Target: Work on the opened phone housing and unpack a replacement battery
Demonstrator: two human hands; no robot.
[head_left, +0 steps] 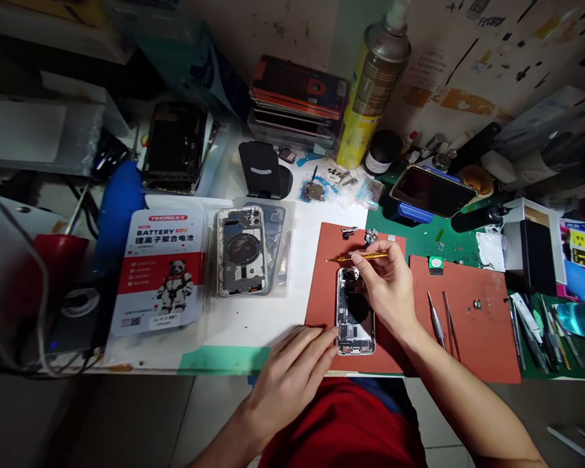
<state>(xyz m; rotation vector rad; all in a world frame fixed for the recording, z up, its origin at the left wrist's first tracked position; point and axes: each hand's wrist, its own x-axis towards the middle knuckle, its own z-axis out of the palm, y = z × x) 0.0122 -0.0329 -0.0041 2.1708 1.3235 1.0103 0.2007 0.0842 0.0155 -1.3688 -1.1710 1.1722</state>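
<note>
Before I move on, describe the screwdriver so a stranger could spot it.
Find the left brick-red mat, where an opened smartphone lies. Near the smartphone's far end, the right hand holds the slim screwdriver. Its gold body sets it apart from the silvery tools on the right mat.

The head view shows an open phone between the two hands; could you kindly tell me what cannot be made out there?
All in the head view:
Open phone: its upper right edge is hidden by the right hand.
Gold tool: its middle is covered by that hand; whether its tip holds anything is too small to tell.
Small parts above the phone: too small to identify.
White package: cut off by the picture's left edge.
</note>
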